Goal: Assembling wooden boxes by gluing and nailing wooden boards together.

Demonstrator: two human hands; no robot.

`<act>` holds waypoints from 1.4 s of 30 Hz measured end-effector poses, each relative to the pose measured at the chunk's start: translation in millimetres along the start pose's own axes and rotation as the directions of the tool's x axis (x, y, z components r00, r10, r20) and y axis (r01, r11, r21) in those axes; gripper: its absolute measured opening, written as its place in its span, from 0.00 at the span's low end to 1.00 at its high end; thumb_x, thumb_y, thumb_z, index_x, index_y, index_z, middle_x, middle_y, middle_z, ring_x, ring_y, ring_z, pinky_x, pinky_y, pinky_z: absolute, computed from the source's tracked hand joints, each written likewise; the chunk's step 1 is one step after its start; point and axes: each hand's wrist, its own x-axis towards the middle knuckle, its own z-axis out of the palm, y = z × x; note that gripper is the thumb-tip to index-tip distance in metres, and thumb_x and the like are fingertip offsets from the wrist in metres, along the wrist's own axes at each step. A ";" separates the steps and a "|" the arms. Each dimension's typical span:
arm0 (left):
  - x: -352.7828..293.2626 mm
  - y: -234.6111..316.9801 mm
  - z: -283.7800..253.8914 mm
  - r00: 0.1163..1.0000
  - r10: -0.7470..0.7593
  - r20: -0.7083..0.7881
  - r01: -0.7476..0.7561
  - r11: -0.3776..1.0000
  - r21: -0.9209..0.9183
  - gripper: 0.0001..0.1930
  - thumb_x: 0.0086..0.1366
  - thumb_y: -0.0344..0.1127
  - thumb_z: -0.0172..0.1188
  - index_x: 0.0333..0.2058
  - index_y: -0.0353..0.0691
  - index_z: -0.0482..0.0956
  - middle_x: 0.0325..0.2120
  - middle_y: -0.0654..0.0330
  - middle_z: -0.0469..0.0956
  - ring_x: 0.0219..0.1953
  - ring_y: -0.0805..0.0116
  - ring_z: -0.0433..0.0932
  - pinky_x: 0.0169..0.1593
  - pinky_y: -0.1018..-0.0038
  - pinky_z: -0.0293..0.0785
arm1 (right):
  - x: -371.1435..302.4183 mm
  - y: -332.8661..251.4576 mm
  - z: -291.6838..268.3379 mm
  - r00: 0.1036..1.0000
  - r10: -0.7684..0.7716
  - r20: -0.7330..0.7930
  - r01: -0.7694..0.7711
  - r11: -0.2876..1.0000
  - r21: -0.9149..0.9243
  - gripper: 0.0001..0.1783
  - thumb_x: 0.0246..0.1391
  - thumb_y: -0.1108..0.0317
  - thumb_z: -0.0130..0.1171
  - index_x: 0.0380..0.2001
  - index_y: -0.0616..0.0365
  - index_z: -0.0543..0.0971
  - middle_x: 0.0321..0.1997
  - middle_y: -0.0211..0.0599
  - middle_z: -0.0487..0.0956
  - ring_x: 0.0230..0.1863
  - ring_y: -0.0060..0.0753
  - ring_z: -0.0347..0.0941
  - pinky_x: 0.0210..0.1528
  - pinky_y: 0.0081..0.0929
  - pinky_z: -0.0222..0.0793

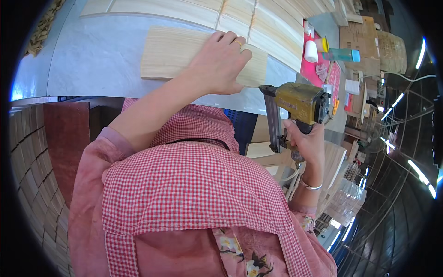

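Note:
A flat light-wood board (166, 53) lies near the front edge of the table. My left hand (220, 62) grips it across its width, with the fingers over the top and the thumb at the near edge. A ring is on one finger. In my right hand (308, 143) is a pneumatic nail gun (302, 101) with a worn yellow body and a dark magazine. My fingers wrap round its handle. Its nose is close to the board's near right corner; whether the two touch, I cannot tell. A hose fitting shows below the handle.
Several pale wooden panels (277, 32) lie along the far side of the pale tabletop (97, 55). At the right, a pink mat (308, 67) carries a white bottle (311, 51) and a teal bottle (344, 55). Stacked wood pieces (34, 171) stand at the lower left.

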 end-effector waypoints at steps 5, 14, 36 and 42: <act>-2.0 -4.4 4.4 1.000 0.000 -0.023 -0.001 0.999 -0.041 0.32 0.45 0.57 0.74 0.45 0.44 0.78 0.67 0.52 0.65 0.71 0.50 0.58 0.74 0.51 0.49 | -6.1 -5.5 7.3 1.000 0.013 -0.015 -0.012 0.998 0.064 0.07 0.54 0.73 0.69 0.31 0.66 0.82 0.19 0.27 0.76 0.15 0.17 0.66 0.17 0.16 0.61; -102.3 -83.7 -63.8 0.983 0.014 -0.185 0.010 0.992 0.125 0.30 0.37 0.36 0.78 0.42 0.41 0.75 0.58 0.47 0.71 0.65 0.49 0.65 0.68 0.54 0.61 | -22.9 12.4 7.4 0.972 -0.012 -0.236 0.041 0.992 0.119 0.09 0.52 0.75 0.69 0.36 0.66 0.80 0.22 0.29 0.78 0.16 0.18 0.66 0.18 0.17 0.61; -76.1 -38.1 -8.4 0.960 -0.006 -0.281 -0.014 0.998 -0.068 0.27 0.39 0.37 0.74 0.41 0.41 0.76 0.55 0.47 0.73 0.57 0.51 0.69 0.62 0.60 0.66 | -20.4 3.0 17.0 0.997 -0.073 -0.023 0.075 0.994 0.082 0.12 0.54 0.71 0.70 0.38 0.65 0.80 0.25 0.31 0.80 0.17 0.19 0.67 0.19 0.18 0.62; -76.3 -38.0 -6.2 0.954 -0.008 -0.301 -0.022 0.995 -0.097 0.26 0.39 0.37 0.74 0.40 0.42 0.75 0.55 0.47 0.73 0.57 0.50 0.68 0.62 0.60 0.66 | -30.6 2.5 30.0 0.999 0.035 -0.023 -0.031 0.986 0.164 0.12 0.58 0.70 0.68 0.40 0.65 0.79 0.23 0.31 0.78 0.14 0.19 0.66 0.16 0.16 0.62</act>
